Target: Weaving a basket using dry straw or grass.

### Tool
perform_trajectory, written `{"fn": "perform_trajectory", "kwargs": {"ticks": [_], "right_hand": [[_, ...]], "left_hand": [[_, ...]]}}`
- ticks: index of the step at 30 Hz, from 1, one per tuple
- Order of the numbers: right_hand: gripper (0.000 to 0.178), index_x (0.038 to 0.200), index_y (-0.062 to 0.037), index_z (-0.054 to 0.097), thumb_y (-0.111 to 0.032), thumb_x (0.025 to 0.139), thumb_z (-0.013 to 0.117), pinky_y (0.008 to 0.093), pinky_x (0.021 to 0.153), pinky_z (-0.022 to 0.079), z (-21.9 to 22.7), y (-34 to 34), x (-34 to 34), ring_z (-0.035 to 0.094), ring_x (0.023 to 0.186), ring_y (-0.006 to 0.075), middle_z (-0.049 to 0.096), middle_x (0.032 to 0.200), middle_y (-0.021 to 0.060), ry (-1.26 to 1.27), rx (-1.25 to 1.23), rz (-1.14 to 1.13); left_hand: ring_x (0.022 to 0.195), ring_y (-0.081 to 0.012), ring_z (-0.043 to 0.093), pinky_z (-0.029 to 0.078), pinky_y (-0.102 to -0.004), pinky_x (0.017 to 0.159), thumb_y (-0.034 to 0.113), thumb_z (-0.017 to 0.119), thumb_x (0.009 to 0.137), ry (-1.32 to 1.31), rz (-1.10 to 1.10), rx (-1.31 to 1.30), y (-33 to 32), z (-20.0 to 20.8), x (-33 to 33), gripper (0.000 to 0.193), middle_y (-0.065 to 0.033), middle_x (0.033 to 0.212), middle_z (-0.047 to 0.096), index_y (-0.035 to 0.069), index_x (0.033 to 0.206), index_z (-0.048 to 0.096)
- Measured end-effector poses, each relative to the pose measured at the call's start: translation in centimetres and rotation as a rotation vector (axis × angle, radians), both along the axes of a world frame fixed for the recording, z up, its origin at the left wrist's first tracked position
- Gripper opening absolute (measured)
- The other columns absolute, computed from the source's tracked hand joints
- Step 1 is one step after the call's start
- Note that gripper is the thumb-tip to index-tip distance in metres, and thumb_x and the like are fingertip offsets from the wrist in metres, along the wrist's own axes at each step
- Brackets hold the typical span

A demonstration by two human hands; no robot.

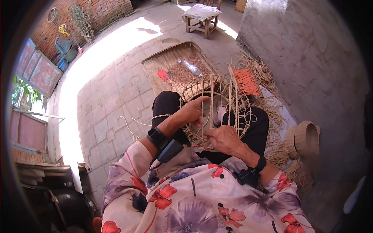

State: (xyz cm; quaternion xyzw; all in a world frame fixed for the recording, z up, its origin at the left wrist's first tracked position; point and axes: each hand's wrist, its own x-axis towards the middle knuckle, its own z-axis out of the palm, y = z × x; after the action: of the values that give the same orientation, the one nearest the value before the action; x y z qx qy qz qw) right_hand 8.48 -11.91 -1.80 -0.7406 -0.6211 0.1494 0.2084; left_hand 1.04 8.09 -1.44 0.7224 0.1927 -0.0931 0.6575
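An open basket frame (187, 93) of pale twisted cord rests between my knees, its strands running from the rim across the opening. Over its left side is my left hand (193, 112), one finger stretched toward the upright strands and the others loosely bent apart. A length of cord (160, 116) comes from the left over my knee and disappears behind that hand. At the near edge of the frame my right hand (224, 139) has its fingers folded together, the fingertips pointing left at the strands. Whatever they pinch is too small to make out.
Loose cord (268, 105) lies heaped along the right beside an orange woven piece (246, 81). A round woven basket (307, 138) sits farther right by the wall. Ahead is a woven mat (159, 64) bearing a plastic bottle (192, 67) and red cloth (163, 75); a stool (202, 17) stands beyond.
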Motion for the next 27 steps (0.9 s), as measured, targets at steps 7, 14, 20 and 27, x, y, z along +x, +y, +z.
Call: {"fn": "perform_trajectory", "kwargs": {"ticks": [7,14,20,27], "right_hand": [[0.026,0.102,-0.0115,0.073,-0.016,0.081,0.059,0.0426,0.063,0.053,0.3,-0.5,0.2,0.068,0.068,0.0343,0.067,0.072,0.0170,0.114,0.029,-0.032],[0.024,0.104,-0.0052,0.072,-0.021,0.087,0.066,0.0318,0.057,0.049,3.6,-2.2,3.9,0.064,0.058,0.0177,0.065,0.066,0.0127,0.279,0.049,-0.291],[0.023,0.086,-0.0033,0.069,-0.026,0.090,0.066,0.0346,0.053,0.047,4.1,-1.6,2.6,0.063,0.054,0.0232,0.060,0.059,0.0123,0.330,0.306,-0.361],[0.023,0.078,-0.0019,0.067,-0.022,0.088,0.069,0.0284,0.050,0.044,0.3,0.1,-2.2,0.056,0.052,0.0116,0.061,0.059,0.0060,1.011,-0.135,-0.151]], "left_hand": [[0.059,-0.0141,0.066,0.056,-0.0267,0.051,0.002,0.057,0.092,-0.047,0.331,0.098,-2.1,-0.8,-1.2,0.053,-0.0076,0.081,0.064,0.005,0.143,0.042],[0.054,-0.0069,0.055,0.046,-0.0202,0.048,0.020,0.052,0.102,-0.033,0.332,-0.135,-4.3,1.0,-6.6,0.024,0.0008,0.069,0.059,0.001,0.109,0.064],[0.059,-0.0058,0.054,0.041,-0.0267,0.050,0.022,0.050,0.104,-0.096,0.002,0.200,-6.2,3.2,-10.3,0.027,0.0005,0.064,0.054,0.001,0.104,0.067],[0.064,-0.0396,0.061,0.047,-0.0489,0.060,0.019,0.057,0.094,-0.233,-0.409,0.635,-8.4,4.1,-13.5,0.021,-0.0185,0.067,0.061,0.004,0.078,0.060]]}}
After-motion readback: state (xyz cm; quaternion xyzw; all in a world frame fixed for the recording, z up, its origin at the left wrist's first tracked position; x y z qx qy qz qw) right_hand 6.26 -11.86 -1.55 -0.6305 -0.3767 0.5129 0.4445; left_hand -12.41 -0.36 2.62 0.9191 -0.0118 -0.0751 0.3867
